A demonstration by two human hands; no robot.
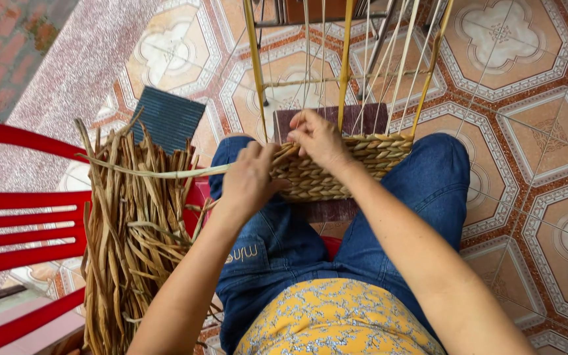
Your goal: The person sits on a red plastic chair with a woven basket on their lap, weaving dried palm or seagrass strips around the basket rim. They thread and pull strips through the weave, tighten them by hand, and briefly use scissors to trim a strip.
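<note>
A half-woven straw basket (363, 164) rests on my lap, between my knees in blue jeans. Its upright stakes (345, 59), yellow rods and thin pale strands, rise toward the top of the view. My left hand (250, 176) grips a long dried fibre strand (159, 173) at the basket's left edge; the strand trails off to the left. My right hand (318, 137) presses on the top rim of the weave, fingers pinching the strand among the stakes.
A bundle of dried fibre strands (133, 230) lies on a red plastic chair (21, 220) at my left. A dark ribbed mat (167, 117) lies on the patterned tile floor (534, 131). A dark board (369, 118) sits behind the basket.
</note>
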